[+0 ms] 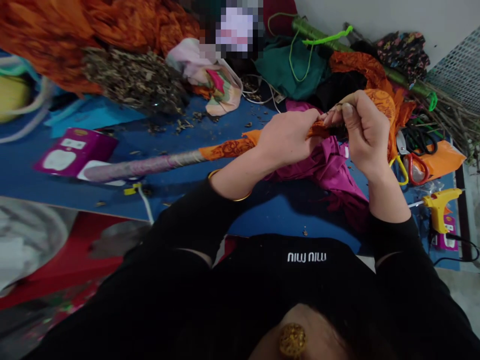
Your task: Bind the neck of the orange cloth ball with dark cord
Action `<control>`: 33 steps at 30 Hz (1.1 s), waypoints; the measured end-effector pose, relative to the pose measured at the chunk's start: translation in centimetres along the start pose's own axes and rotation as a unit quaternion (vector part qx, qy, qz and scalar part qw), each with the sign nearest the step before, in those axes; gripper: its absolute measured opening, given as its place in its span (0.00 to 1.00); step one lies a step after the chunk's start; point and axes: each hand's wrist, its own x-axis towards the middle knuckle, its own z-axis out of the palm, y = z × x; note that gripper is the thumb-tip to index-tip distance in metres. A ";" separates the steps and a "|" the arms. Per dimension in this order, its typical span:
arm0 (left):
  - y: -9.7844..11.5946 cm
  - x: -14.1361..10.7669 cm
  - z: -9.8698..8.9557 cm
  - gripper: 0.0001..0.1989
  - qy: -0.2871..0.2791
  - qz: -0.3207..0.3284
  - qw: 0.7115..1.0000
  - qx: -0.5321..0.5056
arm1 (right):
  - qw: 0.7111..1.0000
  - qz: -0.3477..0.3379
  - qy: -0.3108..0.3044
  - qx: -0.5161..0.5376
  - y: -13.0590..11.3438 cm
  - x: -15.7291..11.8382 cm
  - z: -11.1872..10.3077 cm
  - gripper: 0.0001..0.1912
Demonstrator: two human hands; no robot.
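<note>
A long stick (pixel 146 167), bound in greyish-purple wrapping on its left part, lies slantwise above the table. Patterned orange cloth (pixel 228 149) is wound around its right part. My left hand (pixel 287 137) is closed around this cloth-wrapped part. Just to the right, my right hand (pixel 363 130) pinches thumb against fingers at the stick's dark end; what sits between the fingertips is too small to make out. More orange cloth (pixel 382 102) shows behind my right hand. Crumpled magenta cloth (pixel 326 167) lies beneath both hands.
Scissors (pixel 418 170), a yellow glue gun (pixel 440 205) and an orange packet (pixel 446 159) lie at right. A purple box (pixel 77 150) stands left on the blue table (pixel 180 187). Dried plant matter (pixel 131 80), orange fabric (pixel 123 25) and teal cloth (pixel 290 67) crowd the back.
</note>
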 end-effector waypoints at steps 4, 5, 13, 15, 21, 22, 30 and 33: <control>0.6 -0.3 0.4 0.20 -0.005 0.005 0.999 0.037 | 0.999 0.017 0.009 -0.031 -0.4 0.2 0.1 0.28; 0.9 -0.4 0.6 0.20 -0.002 0.004 0.999 0.045 | 0.999 0.017 0.015 -0.033 -0.6 0.2 0.2 0.27; 2.7 -1.2 1.7 0.20 0.011 0.034 0.992 0.118 | 0.993 0.089 0.040 -0.071 0.9 0.3 0.4 0.27; 2.9 -1.2 1.7 0.21 0.019 0.040 0.993 0.111 | 0.991 0.096 0.044 -0.082 1.5 0.2 0.4 0.26; 3.0 -1.2 1.4 0.21 0.011 0.074 0.987 0.140 | 0.991 0.103 0.051 -0.070 1.8 0.1 0.4 0.25; 2.9 -1.2 1.4 0.21 0.007 0.078 0.986 0.146 | 0.991 0.104 0.053 -0.062 1.7 0.1 0.5 0.25; 2.0 -0.9 1.3 0.20 0.024 0.072 0.985 0.153 | 0.982 0.088 0.112 0.120 -0.5 0.4 -0.8 0.24; 1.7 -0.7 0.2 0.21 0.016 0.042 0.992 0.119 | 0.982 0.091 0.127 0.106 -1.2 0.5 -3.5 0.20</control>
